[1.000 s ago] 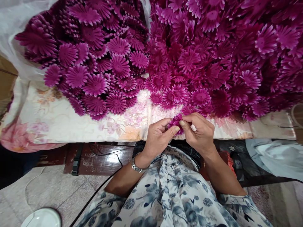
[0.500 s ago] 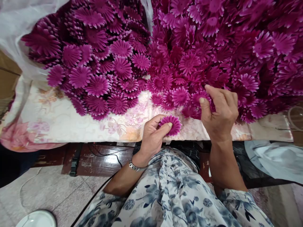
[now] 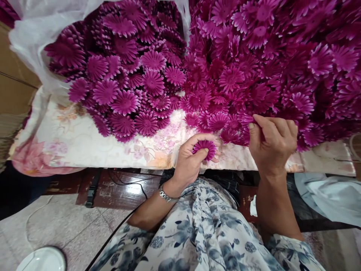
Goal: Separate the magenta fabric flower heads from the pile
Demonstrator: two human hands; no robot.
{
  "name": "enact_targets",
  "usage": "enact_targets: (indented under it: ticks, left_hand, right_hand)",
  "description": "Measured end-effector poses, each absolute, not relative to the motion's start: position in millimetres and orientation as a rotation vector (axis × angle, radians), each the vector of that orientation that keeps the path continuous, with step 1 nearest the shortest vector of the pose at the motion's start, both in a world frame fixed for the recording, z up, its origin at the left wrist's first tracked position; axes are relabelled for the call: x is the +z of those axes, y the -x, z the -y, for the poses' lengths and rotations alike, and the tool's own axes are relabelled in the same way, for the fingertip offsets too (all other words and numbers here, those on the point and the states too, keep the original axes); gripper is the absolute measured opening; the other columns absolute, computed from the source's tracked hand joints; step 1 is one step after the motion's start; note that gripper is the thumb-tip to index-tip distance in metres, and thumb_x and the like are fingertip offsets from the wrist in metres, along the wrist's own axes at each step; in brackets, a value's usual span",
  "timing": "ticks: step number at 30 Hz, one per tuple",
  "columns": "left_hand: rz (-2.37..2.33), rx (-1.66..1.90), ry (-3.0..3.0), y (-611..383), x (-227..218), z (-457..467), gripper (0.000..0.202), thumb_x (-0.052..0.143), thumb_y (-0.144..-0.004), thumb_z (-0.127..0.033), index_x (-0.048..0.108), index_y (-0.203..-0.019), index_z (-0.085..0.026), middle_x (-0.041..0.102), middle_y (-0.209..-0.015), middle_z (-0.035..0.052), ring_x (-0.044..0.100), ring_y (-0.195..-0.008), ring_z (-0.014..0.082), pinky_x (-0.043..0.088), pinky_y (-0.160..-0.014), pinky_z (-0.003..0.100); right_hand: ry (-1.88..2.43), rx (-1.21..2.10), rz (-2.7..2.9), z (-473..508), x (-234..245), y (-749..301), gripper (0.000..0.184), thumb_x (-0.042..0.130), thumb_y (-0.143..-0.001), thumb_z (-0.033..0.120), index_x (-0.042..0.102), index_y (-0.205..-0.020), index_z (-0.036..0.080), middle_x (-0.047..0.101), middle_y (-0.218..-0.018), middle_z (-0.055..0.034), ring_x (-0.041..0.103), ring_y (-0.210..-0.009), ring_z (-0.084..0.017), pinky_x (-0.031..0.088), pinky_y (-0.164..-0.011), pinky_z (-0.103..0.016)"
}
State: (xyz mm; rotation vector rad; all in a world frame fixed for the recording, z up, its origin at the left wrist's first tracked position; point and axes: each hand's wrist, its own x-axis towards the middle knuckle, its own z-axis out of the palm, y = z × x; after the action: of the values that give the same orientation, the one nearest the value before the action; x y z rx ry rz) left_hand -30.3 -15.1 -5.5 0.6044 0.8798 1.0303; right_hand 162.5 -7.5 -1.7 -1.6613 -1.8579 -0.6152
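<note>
My left hand (image 3: 189,160) is closed on a magenta artificial flower head (image 3: 203,147), its thumb across the flower's middle and its fingers curled round behind. To the right, my right hand (image 3: 273,143) pinches the edge of another magenta flower head (image 3: 247,119) between thumb and forefinger, at the front of the loose pile. Most of that flower blends in with those around it. The big right-hand heap of flower heads (image 3: 231,78) lies just beyond both hands.
Stacked flower heads (image 3: 124,101) fill the left side, partly inside a white plastic bag (image 3: 29,41). A floral cloth (image 3: 107,150) covers the table up to its front edge. Cardboard (image 3: 14,79) stands at far left, and a pale bag (image 3: 329,194) hangs at lower right.
My right hand has gone from a wider thumb-and-finger gap over the pile to a pinch on a flower's edge. My left fingers have curled further round their flower. The view has shifted slightly.
</note>
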Motion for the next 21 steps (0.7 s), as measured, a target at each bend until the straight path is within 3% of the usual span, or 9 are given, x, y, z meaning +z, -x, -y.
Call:
enact_targets:
  ticks: [5, 10, 13, 16, 18, 21]
  left_hand:
    - [-0.855, 1.042, -0.639, 26.8, -6.5, 10.7, 0.006, 0.062, -0.07, -0.014, 0.06, -0.075, -0.016, 0.064, -0.066, -0.0015, 0.059, -0.055, 0.0087, 0.049, -0.049, 0.019]
    - [-0.884, 1.026, -0.82, 18.1, -7.1, 2.2, 0.018, 0.07, -0.074, -0.034, 0.063, -0.079, -0.018, 0.062, -0.066, -0.001, 0.054, -0.056, 0.0082, 0.047, -0.052, 0.019]
    - [-0.9, 1.05, -0.968, 12.9, -2.7, -2.1, 0.023, 0.072, -0.072, -0.032, 0.068, -0.091, -0.019, 0.067, -0.082, 0.0017, 0.057, -0.068, 0.0101, 0.049, -0.063, 0.021]
    - [-0.927, 1.055, -1.102, 10.2, 1.2, -4.1, 0.009, 0.068, -0.075, -0.027, 0.068, -0.073, -0.018, 0.064, -0.071, -0.0005, 0.055, -0.066, 0.01, 0.046, -0.067, 0.022]
    - [-0.974, 1.057, -1.156, 10.4, 2.3, -4.0, 0.016, 0.064, -0.077, -0.025, 0.063, -0.063, -0.018, 0.059, -0.061, -0.0027, 0.05, -0.06, 0.0088, 0.044, -0.063, 0.021]
    - [-1.032, 1.068, -1.26, 12.8, 3.6, -2.1, 0.015, 0.061, -0.078, -0.022, 0.063, -0.064, -0.018, 0.059, -0.062, -0.0027, 0.051, -0.061, 0.0093, 0.042, -0.062, 0.021]
  right_hand:
    - [1.535, -0.357, 1.684, 11.0, 3.0, -155.4, 0.021, 0.058, -0.084, 0.023, 0.069, -0.101, 0.021, 0.07, -0.083, -0.005, 0.063, -0.076, -0.017, 0.05, -0.072, -0.033]
    - [1.491, 0.07, 1.518, 13.5, 2.1, -144.6, 0.02, 0.058, -0.086, 0.028, 0.069, -0.101, 0.023, 0.071, -0.084, -0.0025, 0.065, -0.073, -0.014, 0.052, -0.066, -0.029]
    - [1.468, 0.357, 1.418, 17.8, 0.9, -138.4, 0.023, 0.058, -0.085, 0.031, 0.067, -0.105, 0.023, 0.072, -0.093, -0.0028, 0.067, -0.079, -0.015, 0.054, -0.071, -0.031]
    - [1.441, 0.493, 1.452, 22.3, 1.8, -134.1, 0.022, 0.055, -0.088, 0.031, 0.067, -0.104, 0.023, 0.071, -0.093, -0.0023, 0.066, -0.082, -0.014, 0.054, -0.075, -0.03]
    - [1.425, 0.542, 1.497, 24.4, 2.7, -132.7, 0.025, 0.053, -0.089, 0.032, 0.066, -0.108, 0.023, 0.07, -0.096, -0.0029, 0.065, -0.083, -0.014, 0.054, -0.074, -0.028]
    - [1.418, 0.663, 1.538, 25.5, 2.1, -132.3, 0.039, 0.063, -0.082, 0.038, 0.06, -0.117, 0.022, 0.068, -0.105, -0.0052, 0.064, -0.087, -0.016, 0.054, -0.076, -0.03]
